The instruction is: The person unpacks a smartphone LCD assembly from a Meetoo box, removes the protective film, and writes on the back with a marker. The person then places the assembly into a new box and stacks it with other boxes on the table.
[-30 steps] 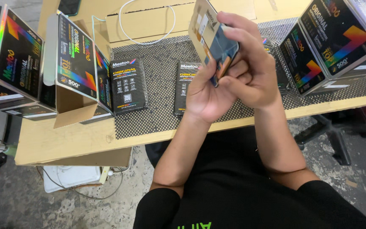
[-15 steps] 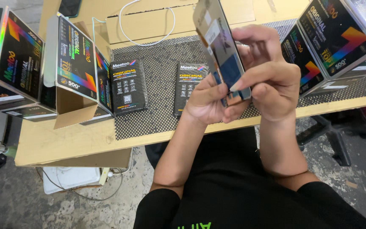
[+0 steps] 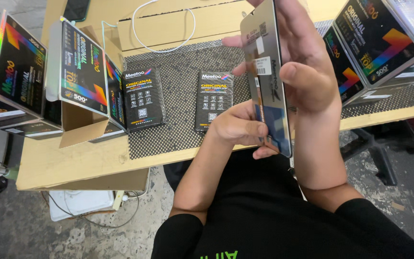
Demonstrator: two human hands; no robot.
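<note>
— Where do I stand with the panel?

— I hold the thin grey phone-screen panel with a blue patch [image 3: 270, 91] upright above the desk's near edge [image 3: 97, 163]. My right hand [image 3: 303, 72] has its fingers closed round the upper half; my left hand [image 3: 238, 127] pinches the lower end.

— What's done, what's left?

— As I judge it, the panel is out and under inspection, not yet set down. Two flat black boxes [image 3: 143, 98] lie on the perforated dark mat [image 3: 183, 67]; colourful cartons [image 3: 80, 72] stand at the left edge.
</note>
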